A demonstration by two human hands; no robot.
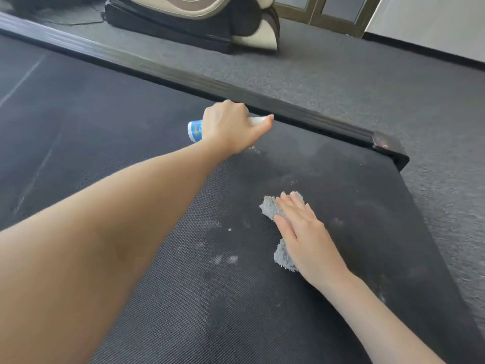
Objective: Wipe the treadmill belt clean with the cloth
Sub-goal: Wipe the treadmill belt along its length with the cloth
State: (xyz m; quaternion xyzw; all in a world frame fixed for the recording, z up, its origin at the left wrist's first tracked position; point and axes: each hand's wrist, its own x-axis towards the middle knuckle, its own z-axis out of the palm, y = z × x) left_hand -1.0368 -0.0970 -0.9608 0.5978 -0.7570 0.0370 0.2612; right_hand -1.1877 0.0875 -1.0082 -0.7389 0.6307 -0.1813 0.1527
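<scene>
The black textured treadmill belt [162,298] fills most of the view, with pale dusty smears and white specks near its middle. My right hand [304,232] lies flat, fingers spread, pressing a grey fluffy cloth [270,207] onto the belt; parts of the cloth stick out beyond my fingertips and below my thumb. My left hand [231,127] reaches further out and is closed around a white bottle with a blue label [194,130], held sideways just above the belt near the side rail.
A black glossy side rail [301,115] runs diagonally along the belt's far edge and ends in a corner cap at the right. Grey carpet [380,82] lies beyond it. A black and beige massage chair base [199,24] stands at the top.
</scene>
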